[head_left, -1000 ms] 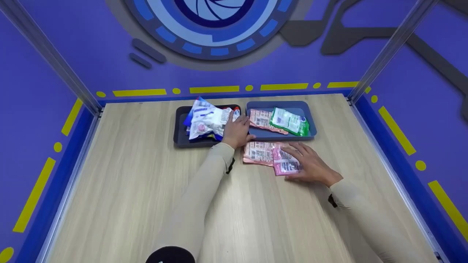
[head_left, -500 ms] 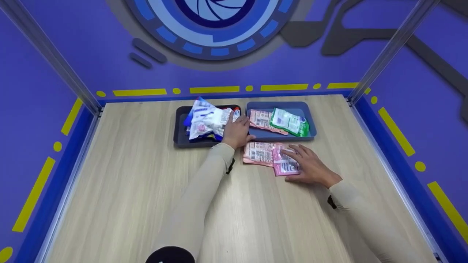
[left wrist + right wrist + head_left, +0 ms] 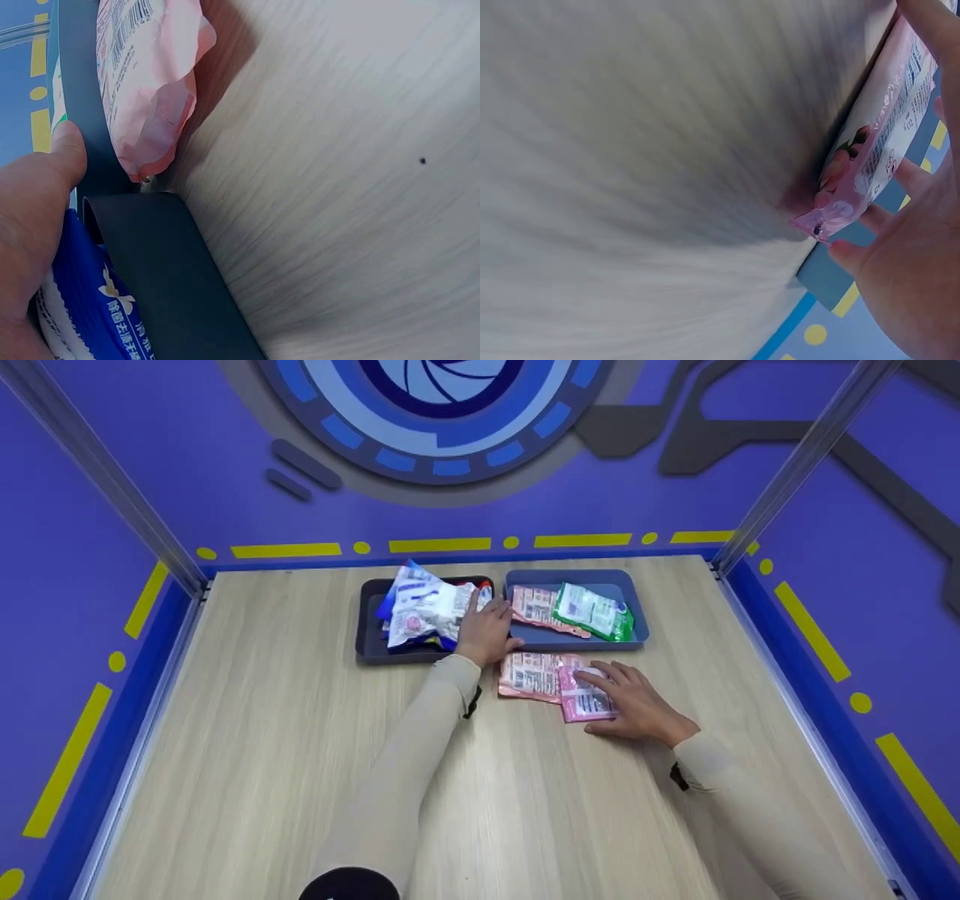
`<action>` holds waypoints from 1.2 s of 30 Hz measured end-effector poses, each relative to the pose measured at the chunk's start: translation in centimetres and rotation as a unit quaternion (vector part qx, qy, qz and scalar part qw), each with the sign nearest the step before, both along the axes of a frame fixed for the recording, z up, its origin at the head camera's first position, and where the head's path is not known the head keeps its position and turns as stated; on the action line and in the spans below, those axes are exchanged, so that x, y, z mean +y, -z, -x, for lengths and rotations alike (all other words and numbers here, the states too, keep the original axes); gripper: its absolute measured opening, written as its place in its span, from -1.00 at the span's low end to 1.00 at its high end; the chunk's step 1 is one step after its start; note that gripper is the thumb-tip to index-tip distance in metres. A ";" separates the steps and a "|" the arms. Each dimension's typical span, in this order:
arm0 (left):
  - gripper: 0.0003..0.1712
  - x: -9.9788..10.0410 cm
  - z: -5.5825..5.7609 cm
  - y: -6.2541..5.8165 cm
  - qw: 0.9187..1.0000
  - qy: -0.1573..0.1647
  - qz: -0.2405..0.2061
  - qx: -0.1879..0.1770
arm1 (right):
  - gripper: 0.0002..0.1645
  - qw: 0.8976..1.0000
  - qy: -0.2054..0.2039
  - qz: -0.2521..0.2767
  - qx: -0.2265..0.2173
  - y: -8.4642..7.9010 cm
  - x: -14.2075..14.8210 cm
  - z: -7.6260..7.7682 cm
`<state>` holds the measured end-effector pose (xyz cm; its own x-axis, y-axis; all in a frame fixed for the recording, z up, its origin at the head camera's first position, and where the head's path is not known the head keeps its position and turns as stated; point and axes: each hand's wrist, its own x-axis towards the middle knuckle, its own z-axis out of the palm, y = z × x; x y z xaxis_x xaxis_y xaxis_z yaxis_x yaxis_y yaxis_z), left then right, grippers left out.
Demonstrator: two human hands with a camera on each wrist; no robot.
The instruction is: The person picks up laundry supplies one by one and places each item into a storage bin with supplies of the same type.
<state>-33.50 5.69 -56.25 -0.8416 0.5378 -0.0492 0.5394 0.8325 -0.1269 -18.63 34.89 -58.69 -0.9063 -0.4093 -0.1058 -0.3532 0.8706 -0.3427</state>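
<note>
My left hand (image 3: 486, 631) rests over the inner end of the dark tray (image 3: 369, 649), fingers on a white packet (image 3: 424, 611) and thumb at the blue-grey tray's rim (image 3: 577, 646). In the left wrist view its thumb (image 3: 69, 154) lies extended across the rim, above a blue packet (image 3: 90, 296). My right hand (image 3: 637, 705) is spread at the right end of a pink packet (image 3: 577, 697) lying on the table. The right wrist view shows its fingers along the far side of that pink packet (image 3: 870, 150). A peach packet (image 3: 529, 675) lies to its left, partly overlapped.
Inside the blue-grey tray are a peach packet (image 3: 540, 606) and a green-and-white packet (image 3: 592, 611). Several packets are heaped in the dark tray. Both trays stand side by side at the back of the wooden table (image 3: 262, 735), near the purple back wall (image 3: 225, 502).
My right hand has shifted very slightly over the pink packet. The left hand, the trays and the packets stay in place.
</note>
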 end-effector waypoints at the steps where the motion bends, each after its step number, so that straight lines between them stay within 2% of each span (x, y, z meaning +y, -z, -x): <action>1: -0.12 0.0 0.0 0.0 1.000 0.000 0.001 0.000 | 0.12 1.000 0.003 -0.002 -0.003 0.0 0.0 0.0; 9: -0.12 0.0 0.0 -0.1 1.000 -0.004 -0.001 -0.011 | 0.07 1.000 0.016 0.001 -0.026 -0.5 0.0 0.2; 21: -0.13 0.0 -0.2 -0.3 1.000 -0.003 -0.003 -0.009 | 0.08 0.999 0.027 0.003 -0.037 -0.7 -0.2 0.1; 28: -0.12 0.0 -0.1 -0.3 1.000 -0.002 0.000 -0.013 | 0.06 0.999 0.026 0.007 -0.029 -0.8 -0.3 0.2; 36: -0.12 -0.1 -0.1 -0.1 1.000 0.001 -0.009 -0.007 | 0.05 0.998 0.041 0.010 -0.045 -0.8 -0.3 0.3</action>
<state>-33.38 5.63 -56.14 -0.8398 0.5405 -0.0504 0.5427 0.8334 -0.1045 -18.90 34.60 -57.92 -0.9238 -0.3373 -0.1814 -0.2483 0.8881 -0.3867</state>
